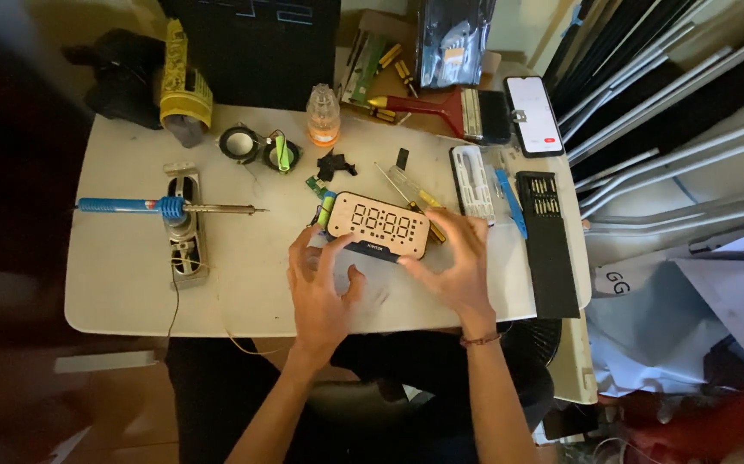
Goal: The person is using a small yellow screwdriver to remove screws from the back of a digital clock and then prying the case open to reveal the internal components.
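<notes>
Both bare forearms rise from the bottom edge of the head view and converge slightly toward the middle. The left hand (320, 288) lies palm down, back of the hand toward the camera, fingers spread and stretched forward, the thumb splayed out to the right. The right hand (458, 262) is also palm down, fingers fanned and pointing up and to the left, the thumb reaching inward toward the left hand. The hands sit near each other without touching. A thin dark band circles the right wrist.
</notes>
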